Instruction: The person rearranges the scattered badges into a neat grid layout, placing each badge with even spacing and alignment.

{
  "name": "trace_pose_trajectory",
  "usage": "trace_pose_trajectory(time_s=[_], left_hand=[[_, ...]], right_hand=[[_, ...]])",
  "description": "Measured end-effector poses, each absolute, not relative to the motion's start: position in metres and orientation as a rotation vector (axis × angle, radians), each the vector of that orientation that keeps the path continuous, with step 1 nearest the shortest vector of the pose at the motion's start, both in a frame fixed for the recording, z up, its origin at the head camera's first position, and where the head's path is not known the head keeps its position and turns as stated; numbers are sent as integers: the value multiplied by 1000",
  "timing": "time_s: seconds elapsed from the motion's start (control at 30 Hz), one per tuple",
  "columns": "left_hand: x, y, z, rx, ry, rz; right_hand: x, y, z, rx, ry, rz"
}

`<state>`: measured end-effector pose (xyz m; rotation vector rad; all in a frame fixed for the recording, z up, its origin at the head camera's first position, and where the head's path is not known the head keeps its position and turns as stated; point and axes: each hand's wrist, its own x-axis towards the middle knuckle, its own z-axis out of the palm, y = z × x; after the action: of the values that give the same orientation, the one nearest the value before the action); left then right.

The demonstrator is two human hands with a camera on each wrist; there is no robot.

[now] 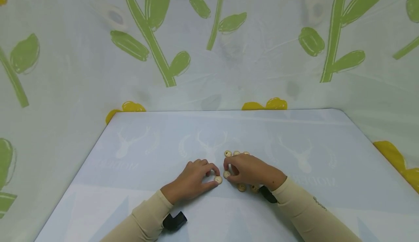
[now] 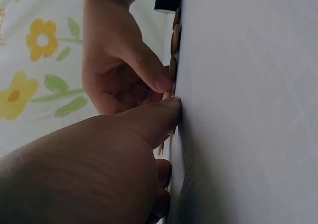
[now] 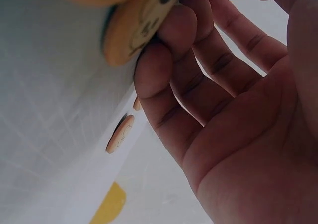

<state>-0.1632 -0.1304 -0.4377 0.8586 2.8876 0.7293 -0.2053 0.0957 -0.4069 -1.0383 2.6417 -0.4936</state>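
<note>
With thumb and forefinger my left hand (image 1: 195,179) pinches a small round wooden disc (image 1: 218,180) at its edges, low over the table. Just to the right, my right hand (image 1: 251,169) holds another wooden disc (image 1: 227,174) between thumb and fingertip. The two discs are side by side with a narrow gap. More discs lie around and partly under the right hand: a back row with one disc (image 1: 228,153) at its left end, and a front pair including one disc (image 1: 242,187). In the right wrist view, a large nearby disc (image 3: 134,33) shows dark printed marks.
The pale table (image 1: 157,125) has faint deer-head prints and rounded far corners. Behind it hangs a white cloth (image 1: 268,64) with green leaves and yellow flowers. Black wrist devices sit under both cuffs, the left one (image 1: 175,221) close to the tabletop.
</note>
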Motion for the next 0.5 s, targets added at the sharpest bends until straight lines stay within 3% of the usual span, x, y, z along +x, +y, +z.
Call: trace_pose_trajectory(time_s=[0.5], left_hand=[[-164, -132, -441, 869, 2888, 717]], right_hand=[[-208, 96, -408, -892, 2723, -514]])
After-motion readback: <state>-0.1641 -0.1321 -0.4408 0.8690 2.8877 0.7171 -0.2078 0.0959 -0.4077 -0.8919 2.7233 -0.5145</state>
